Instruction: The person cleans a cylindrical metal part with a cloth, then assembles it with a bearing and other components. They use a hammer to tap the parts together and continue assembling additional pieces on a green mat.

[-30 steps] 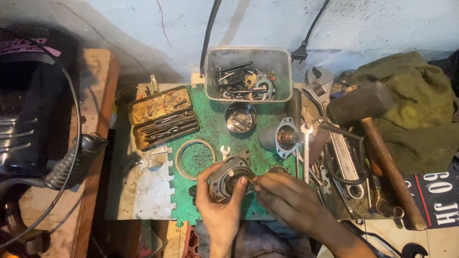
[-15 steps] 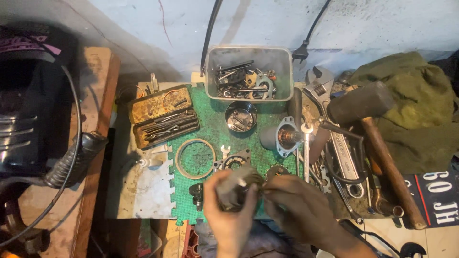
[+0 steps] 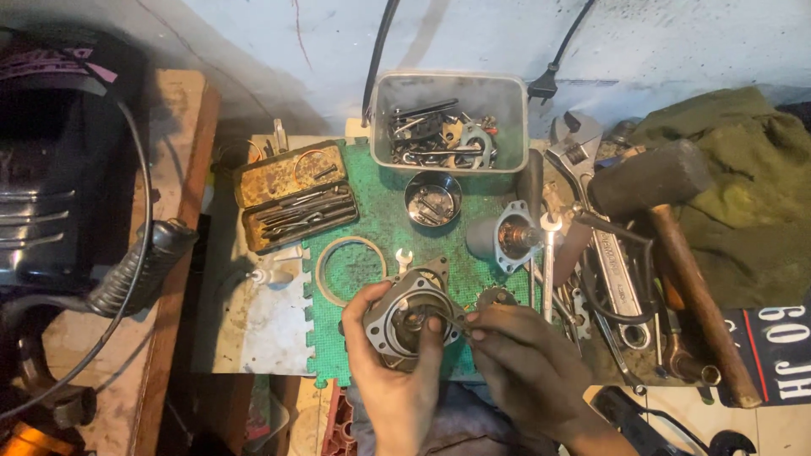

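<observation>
Cup the round metal housing (image 3: 411, 319) steady in the left hand (image 3: 390, 371) while the right hand (image 3: 525, 363), pinching a thin tool (image 3: 452, 320), works squarely inside its bore.

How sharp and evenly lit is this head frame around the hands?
Head view: the round metal housing in the left hand is fairly sharp; the right hand is dim; soft even light on the green mat, no glare; the left edge falls into dark shadow.

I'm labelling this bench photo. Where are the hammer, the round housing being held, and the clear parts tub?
hammer (image 3: 649, 179), head view, on its dark head.
round housing (image 3: 390, 314), head view, on its flange.
clear parts tub (image 3: 448, 91), head view, on its back wall.
</observation>
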